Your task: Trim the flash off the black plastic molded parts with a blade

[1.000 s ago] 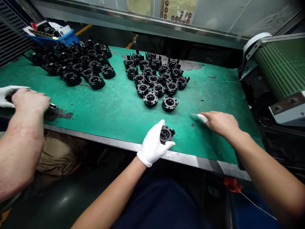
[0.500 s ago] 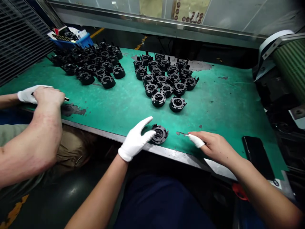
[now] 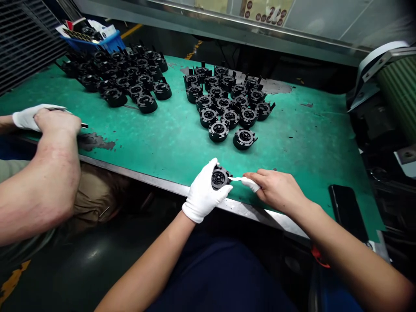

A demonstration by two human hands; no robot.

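Wearing a white glove, my left hand (image 3: 204,190) grips a round black plastic part (image 3: 220,177) from its left side, thumb at the near edge and fingers at the far edge. The part's ribbed, hub-like face points up, close to the front edge of the bench. My right hand (image 3: 276,187), bare except for a white cover on the thumb, pinches a thin blade-like tool (image 3: 236,178). The tool's tip meets the right rim of the part; whether it cuts in cannot be made out.
Several similar black parts (image 3: 224,103) stand on the green mat (image 3: 182,143), with another cluster (image 3: 123,80) at left. A blue bin (image 3: 108,43) sits behind that cluster. A co-worker's hands (image 3: 58,121) work at far left. A phone (image 3: 347,212) lies at right.
My left hand has moved right and closed around the black part, which was lying beside its open fingers. My right hand has brought the tool left to the part's rim.
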